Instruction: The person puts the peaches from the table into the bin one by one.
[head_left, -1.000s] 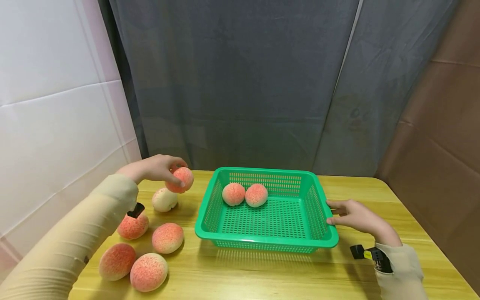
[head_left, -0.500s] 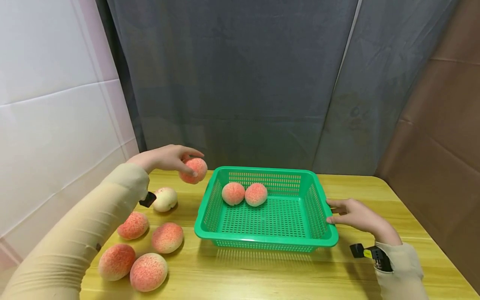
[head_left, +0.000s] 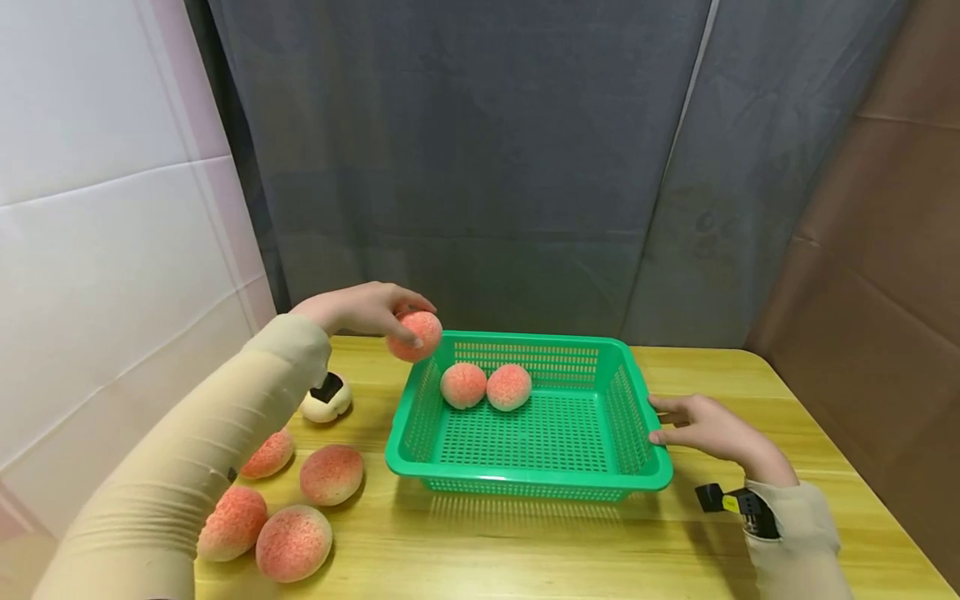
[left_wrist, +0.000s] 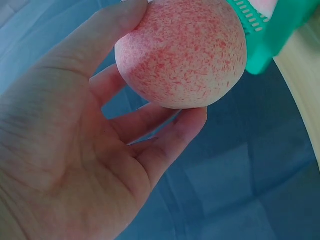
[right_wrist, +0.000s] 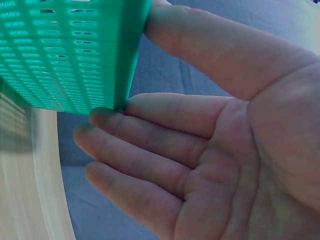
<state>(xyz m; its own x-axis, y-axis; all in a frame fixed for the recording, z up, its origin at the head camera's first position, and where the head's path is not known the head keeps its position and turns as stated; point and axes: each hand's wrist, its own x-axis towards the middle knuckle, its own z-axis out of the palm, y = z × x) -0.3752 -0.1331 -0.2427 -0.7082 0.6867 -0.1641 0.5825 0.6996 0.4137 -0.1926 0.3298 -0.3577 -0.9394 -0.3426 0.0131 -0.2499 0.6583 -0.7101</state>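
Note:
My left hand (head_left: 367, 308) holds a pink-speckled peach (head_left: 422, 335) between thumb and fingers, above the back left corner of the green basket (head_left: 528, 482). In the left wrist view the thumb lies on one side of the peach (left_wrist: 185, 55) and fingertips on another. Inside the basket, two peaches (head_left: 463, 385) sit side by side toward the back left. My right hand (head_left: 705, 429) touches the basket's right rim. Seen from the right wrist, its fingers (right_wrist: 150, 132) are nearly straight, with thumb and index finger against the green rim (right_wrist: 131, 55).
Left of the basket, several more peaches lie on the wooden table (head_left: 510, 554), among them a pale one (head_left: 327, 407) and a redder one (head_left: 332, 475). My left sleeve (head_left: 187, 442) partly covers some. A grey curtain (head_left: 465, 167) hangs behind the table.
My left hand has carried the peach rightward and slightly up, from above the pale peach to the basket's back left corner. My right hand stays at the rim.

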